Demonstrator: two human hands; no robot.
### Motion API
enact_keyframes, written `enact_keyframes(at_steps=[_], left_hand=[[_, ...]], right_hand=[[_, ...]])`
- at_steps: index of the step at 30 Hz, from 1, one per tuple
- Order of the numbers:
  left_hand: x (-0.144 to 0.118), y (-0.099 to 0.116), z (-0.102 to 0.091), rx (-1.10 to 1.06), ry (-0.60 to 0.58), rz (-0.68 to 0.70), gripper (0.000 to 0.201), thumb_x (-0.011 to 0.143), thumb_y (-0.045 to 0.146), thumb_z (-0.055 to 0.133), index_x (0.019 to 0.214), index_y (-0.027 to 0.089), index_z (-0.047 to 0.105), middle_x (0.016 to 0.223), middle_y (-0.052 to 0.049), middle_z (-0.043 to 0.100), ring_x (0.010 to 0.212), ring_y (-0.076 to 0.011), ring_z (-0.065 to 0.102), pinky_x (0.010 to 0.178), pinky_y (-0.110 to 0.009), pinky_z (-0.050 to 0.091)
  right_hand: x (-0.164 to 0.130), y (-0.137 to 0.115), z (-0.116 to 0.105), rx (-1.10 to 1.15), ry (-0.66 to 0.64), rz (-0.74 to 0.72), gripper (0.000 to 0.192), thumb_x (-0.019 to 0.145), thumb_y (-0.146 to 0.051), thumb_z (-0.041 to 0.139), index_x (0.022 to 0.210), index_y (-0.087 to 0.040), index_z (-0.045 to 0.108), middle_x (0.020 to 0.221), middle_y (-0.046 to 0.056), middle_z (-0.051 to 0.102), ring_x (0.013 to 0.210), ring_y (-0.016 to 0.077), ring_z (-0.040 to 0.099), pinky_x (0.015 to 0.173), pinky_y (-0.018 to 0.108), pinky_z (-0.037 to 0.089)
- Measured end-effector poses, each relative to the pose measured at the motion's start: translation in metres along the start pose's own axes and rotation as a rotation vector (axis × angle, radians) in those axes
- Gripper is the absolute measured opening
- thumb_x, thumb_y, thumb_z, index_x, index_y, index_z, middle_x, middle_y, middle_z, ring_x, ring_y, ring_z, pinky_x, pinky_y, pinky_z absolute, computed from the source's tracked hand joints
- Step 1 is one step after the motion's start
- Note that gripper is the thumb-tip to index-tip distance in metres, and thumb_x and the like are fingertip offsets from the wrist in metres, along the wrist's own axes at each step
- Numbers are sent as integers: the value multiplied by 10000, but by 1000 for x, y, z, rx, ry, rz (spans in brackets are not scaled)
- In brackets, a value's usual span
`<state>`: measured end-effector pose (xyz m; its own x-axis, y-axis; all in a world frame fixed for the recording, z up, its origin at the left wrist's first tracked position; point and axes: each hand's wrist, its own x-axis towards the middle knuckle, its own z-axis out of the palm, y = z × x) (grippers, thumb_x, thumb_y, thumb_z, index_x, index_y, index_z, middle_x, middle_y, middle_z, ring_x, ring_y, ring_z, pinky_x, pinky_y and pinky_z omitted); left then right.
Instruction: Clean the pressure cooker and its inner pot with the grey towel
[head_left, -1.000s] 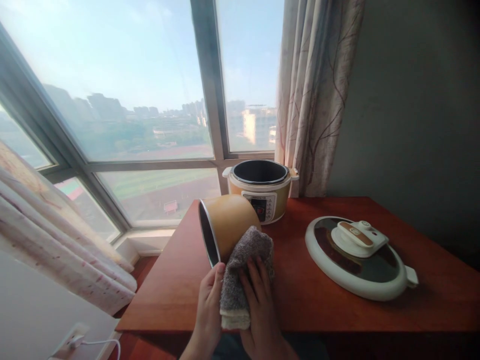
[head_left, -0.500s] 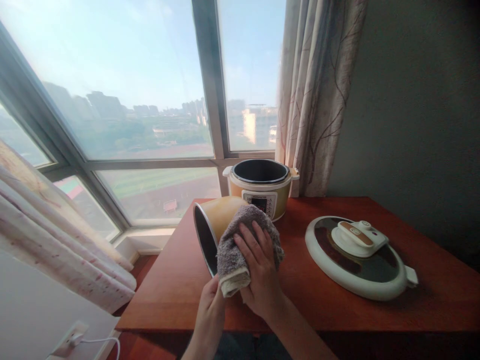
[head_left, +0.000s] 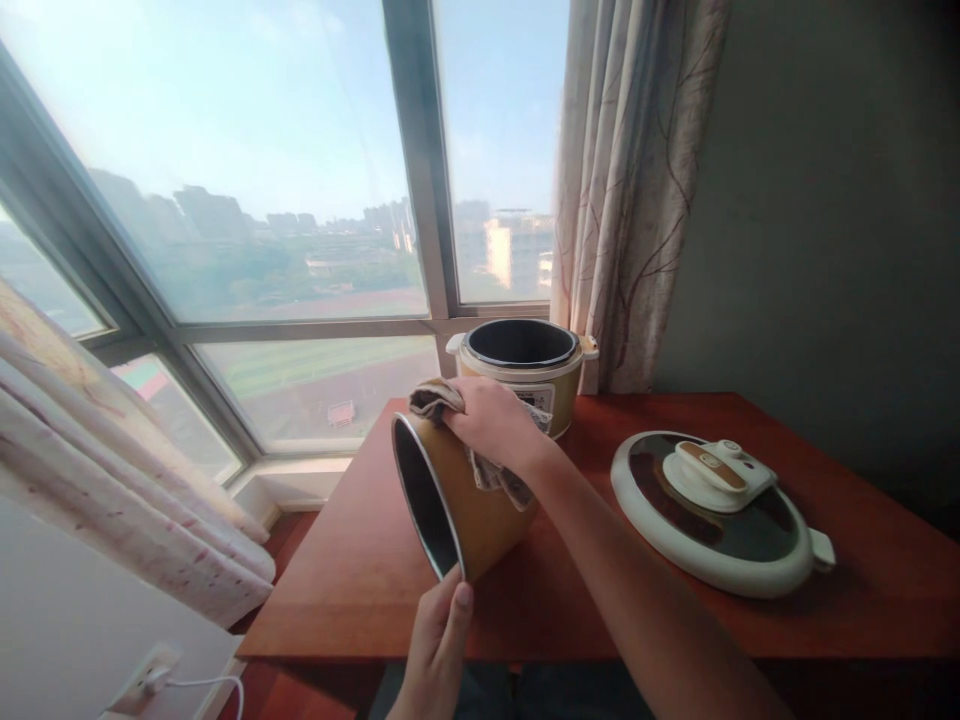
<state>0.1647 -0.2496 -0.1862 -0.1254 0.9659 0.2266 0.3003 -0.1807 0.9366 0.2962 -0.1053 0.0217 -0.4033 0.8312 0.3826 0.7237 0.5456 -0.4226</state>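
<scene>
A gold inner pot (head_left: 487, 525) with a dark inside lies tipped on its side above the table, its mouth facing left. My left hand (head_left: 439, 625) pinches the lower edge of its rim between thumb and fingers. On the pot's upper side, my right hand (head_left: 499, 420) presses a grey-brown cloth (head_left: 436, 398) against the outer wall; part of the cloth hangs out below the palm. Behind the pot stands the cooker body (head_left: 525, 375), white and gold, with a dark opening and a control panel partly hidden by my right hand.
To the right, a round cooker lid (head_left: 720, 540) with a white rim and handle lies on the reddish wooden table (head_left: 322, 600). Large windows (head_left: 285, 200) and curtains (head_left: 630, 200) stand behind. A plugged-in white cable (head_left: 202, 684) is at lower left.
My right hand has moved with the cloth up and left, from the pot's near side to its top by the rim. More of the gold wall shows. My left hand still holds the rim.
</scene>
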Motion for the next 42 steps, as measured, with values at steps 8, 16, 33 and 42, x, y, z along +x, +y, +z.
enact_keyframes(at_steps=[8, 16, 33, 42], left_hand=[[17, 9, -7, 186, -173, 297, 331, 942, 370, 548, 1136, 215, 767, 1091, -138, 757, 1062, -313, 678, 965, -386, 518], [17, 10, -3, 88, -68, 155, 395, 941, 476, 525, 932, 165, 769, 859, -106, 727, 793, -256, 650, 794, -323, 527], [54, 82, -5, -592, -1, -349, 485, 733, 607, 750, 837, 133, 752, 666, -34, 670, 637, -177, 597, 620, -260, 503], [44, 76, -6, -492, -97, -250, 493, 755, 633, 723, 761, 140, 726, 632, -14, 619, 644, -159, 541, 654, -250, 463]], right_hand=[[1, 6, 10, 24, 81, 51, 297, 872, -328, 539, 1109, -183, 642, 1142, 115, 700, 1062, 255, 632, 912, 346, 452], [-20, 6, 29, 103, 202, -86, 499, 850, -256, 552, 1328, -121, 598, 1431, 121, 578, 1364, 262, 457, 1181, 406, 279], [-176, 26, 162, 116, 544, -107, 702, 883, -289, 448, 1563, -204, 292, 1608, 131, 331, 1498, 399, 233, 1117, 695, 300], [-137, 26, 111, 101, 633, -170, 622, 866, -259, 394, 1487, -230, 363, 1583, 74, 382, 1503, 335, 237, 1188, 635, 176]])
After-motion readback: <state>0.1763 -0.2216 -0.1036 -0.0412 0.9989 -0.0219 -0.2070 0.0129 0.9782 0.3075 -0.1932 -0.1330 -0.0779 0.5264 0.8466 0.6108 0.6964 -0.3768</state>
